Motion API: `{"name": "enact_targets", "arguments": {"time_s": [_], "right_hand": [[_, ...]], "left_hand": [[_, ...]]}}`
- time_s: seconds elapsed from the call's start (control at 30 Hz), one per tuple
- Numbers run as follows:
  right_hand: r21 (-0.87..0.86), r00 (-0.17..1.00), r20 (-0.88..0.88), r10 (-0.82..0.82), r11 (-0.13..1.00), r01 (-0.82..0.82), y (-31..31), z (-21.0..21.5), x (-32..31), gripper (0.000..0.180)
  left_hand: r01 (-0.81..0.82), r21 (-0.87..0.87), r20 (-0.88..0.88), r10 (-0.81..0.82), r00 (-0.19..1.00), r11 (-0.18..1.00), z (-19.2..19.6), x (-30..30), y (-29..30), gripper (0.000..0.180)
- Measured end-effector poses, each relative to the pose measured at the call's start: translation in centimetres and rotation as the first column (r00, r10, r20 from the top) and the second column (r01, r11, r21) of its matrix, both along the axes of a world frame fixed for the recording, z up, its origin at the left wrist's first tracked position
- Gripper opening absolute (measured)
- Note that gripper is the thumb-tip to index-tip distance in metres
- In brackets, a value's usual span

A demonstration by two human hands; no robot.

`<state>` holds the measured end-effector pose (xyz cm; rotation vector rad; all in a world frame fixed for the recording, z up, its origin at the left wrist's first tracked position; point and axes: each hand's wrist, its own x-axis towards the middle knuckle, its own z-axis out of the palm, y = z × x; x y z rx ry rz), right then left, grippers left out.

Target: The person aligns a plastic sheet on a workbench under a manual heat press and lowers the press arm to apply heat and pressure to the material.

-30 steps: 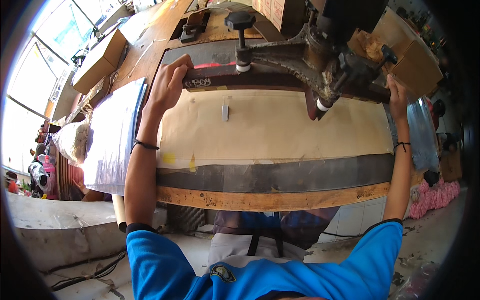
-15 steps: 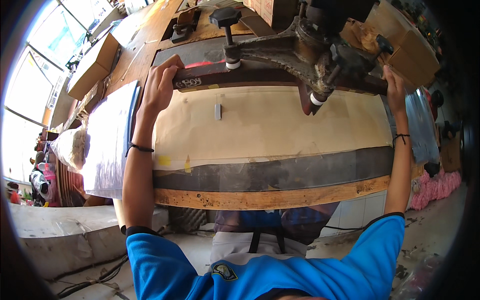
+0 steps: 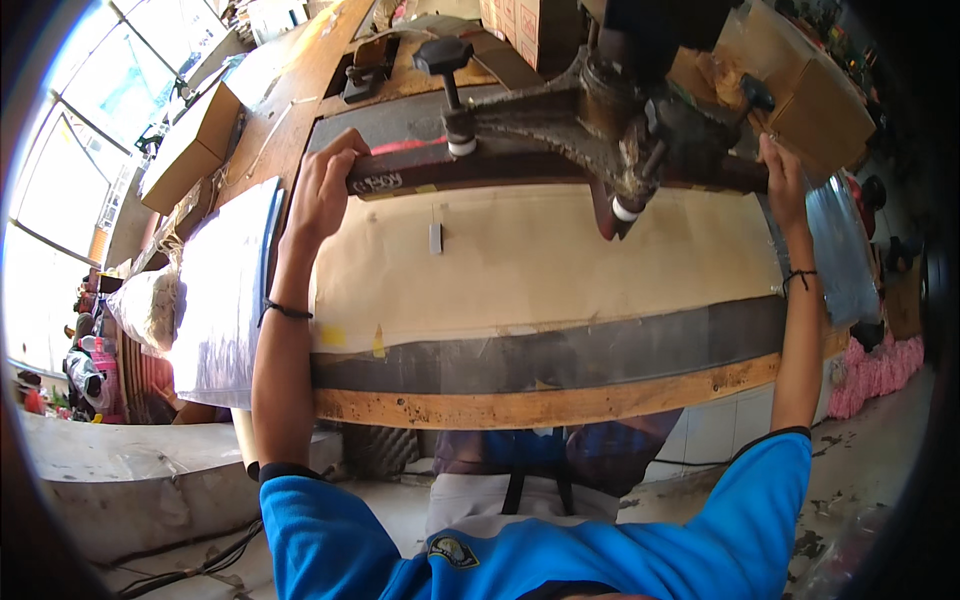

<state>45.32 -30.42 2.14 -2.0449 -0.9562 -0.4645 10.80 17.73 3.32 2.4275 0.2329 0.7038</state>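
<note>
A long dark bar [image 3: 520,176], clamped under a heavy metal bracket [image 3: 545,112] with black knobs, spans the far side of a work board. My left hand [image 3: 322,190] is closed around the bar's left end. At its right end, my right hand [image 3: 783,185] grips with the fingers over the far side. Between my arms lies a cream sheet [image 3: 600,255] with a small grey rectangular piece [image 3: 435,238] on it. A dark grey strip [image 3: 560,348] and a wooden edge [image 3: 550,402] run along the near side.
Clear plastic sheets [image 3: 225,300] are stacked left of my left arm. Cardboard boxes stand at the left [image 3: 190,150] and far right [image 3: 825,105]. A bluish plastic stack [image 3: 840,250] and a pink bundle [image 3: 878,375] are beyond my right arm.
The whole view has shifted slightly, with the board and bar a little lower in the picture. Both hands keep their hold on the bar.
</note>
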Motion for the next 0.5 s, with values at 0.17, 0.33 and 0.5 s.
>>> {"name": "enact_targets", "arguments": {"time_s": [0.17, 0.33, 0.5], "right_hand": [[0.002, 1.0, 0.018, -0.018, 1.0, 0.018, 0.0, 0.1, 0.5, 0.048], [-0.03, 1.0, 0.023, -0.014, 0.999, 0.015, -0.2, 0.2, 0.4, 0.048], [-0.035, 1.0, 0.01, 0.007, 0.999, -0.007, -0.3, 0.2, 0.5, 0.051]], "left_hand": [[0.004, 0.018, 0.024, -0.005, 1.0, 1.0, -0.2, 0.2, -0.2, 0.037], [0.006, -0.122, 0.053, 0.0, 0.999, 0.992, -1.1, 0.4, 0.6, 0.042], [-0.136, -0.293, 0.07, 0.163, 0.984, 0.946, -2.6, 0.1, 3.2, 0.057]]}}
